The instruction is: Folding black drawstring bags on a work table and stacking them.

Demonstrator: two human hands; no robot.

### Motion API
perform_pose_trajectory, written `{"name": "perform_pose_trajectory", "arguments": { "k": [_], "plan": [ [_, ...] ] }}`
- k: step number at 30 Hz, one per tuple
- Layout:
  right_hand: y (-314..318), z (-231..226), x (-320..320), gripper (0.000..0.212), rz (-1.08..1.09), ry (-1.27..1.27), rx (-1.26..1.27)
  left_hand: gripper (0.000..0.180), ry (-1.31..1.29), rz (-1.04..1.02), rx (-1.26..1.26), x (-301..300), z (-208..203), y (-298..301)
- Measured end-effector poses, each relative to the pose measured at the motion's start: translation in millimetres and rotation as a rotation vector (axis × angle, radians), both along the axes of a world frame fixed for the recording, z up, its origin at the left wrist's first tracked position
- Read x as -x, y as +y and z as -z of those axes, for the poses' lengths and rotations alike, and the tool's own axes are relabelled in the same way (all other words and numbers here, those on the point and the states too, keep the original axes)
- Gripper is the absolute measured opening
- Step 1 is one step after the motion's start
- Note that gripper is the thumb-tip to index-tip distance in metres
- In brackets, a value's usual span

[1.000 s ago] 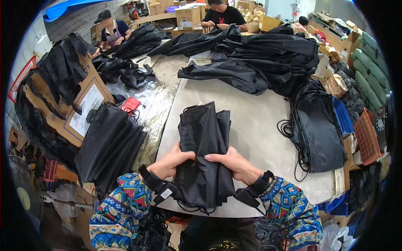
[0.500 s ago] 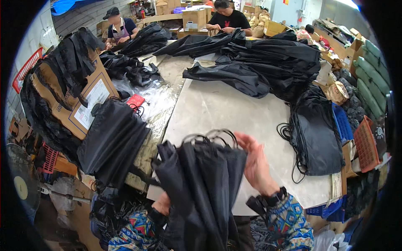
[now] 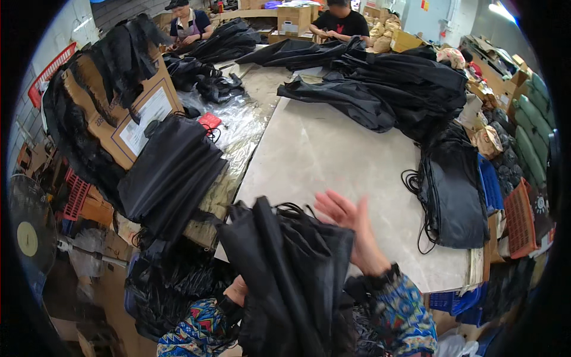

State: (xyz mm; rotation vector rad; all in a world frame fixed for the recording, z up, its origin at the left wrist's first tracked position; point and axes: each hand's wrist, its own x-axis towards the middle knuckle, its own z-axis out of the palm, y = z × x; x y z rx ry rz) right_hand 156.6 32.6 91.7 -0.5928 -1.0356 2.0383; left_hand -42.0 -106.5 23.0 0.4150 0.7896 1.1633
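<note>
A bundle of black drawstring bags (image 3: pixel 285 285) stands upright, tilted slightly, at the near edge of the table. Its dark cords (image 3: pixel 291 208) loop over the top. My left hand (image 3: pixel 236 290) grips the lower left side of the bundle, and most of its fingers are hidden behind the fabric. At the upper right of the bundle, my right hand (image 3: pixel 351 226) is open, its fingers stretched out and thumb apart, slightly blurred. The palm side is close to the fabric; whether it touches cannot be told.
On the right, a flat stack of black bags (image 3: pixel 452 196) lies with cords trailing. Long black fabric (image 3: pixel 398 83) covers the table's far side. Left are another black bundle (image 3: pixel 172 172), a cardboard box (image 3: pixel 143 119) and a fan (image 3: pixel 30 238). Two people work at the far end.
My right hand has opened wider, its thumb now apart from the fingers. The cord loops sit lower against the bundle's top, which leans more. The whole view has shifted slightly.
</note>
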Motion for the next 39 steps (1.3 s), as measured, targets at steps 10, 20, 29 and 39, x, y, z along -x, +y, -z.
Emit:
{"name": "perform_pose_trajectory", "arguments": {
  "k": [10,20,29,39],
  "plan": [
    [-90.3,-37.7,-4.6,0.060,0.058,-0.535,-0.557,0.054,0.171,-0.084,-0.114,30.5,2.1,-31.0],
    [-105.3,-27.3,6.4,0.086,-0.155,-0.495,-0.495,0.057,0.014,-0.227,0.080,18.1,-56.8,-32.6],
    [-87.5,-74.2,166.4,0.039,-0.280,-0.014,0.080,0.052,0.690,-0.295,-0.151,153.8,-222.9,-30.0],
    [-48.2,-41.1,366.4,0.049,-0.112,0.262,0.374,0.042,1.746,-0.331,-0.169,253.6,-317.6,-61.7]
  ]
}}
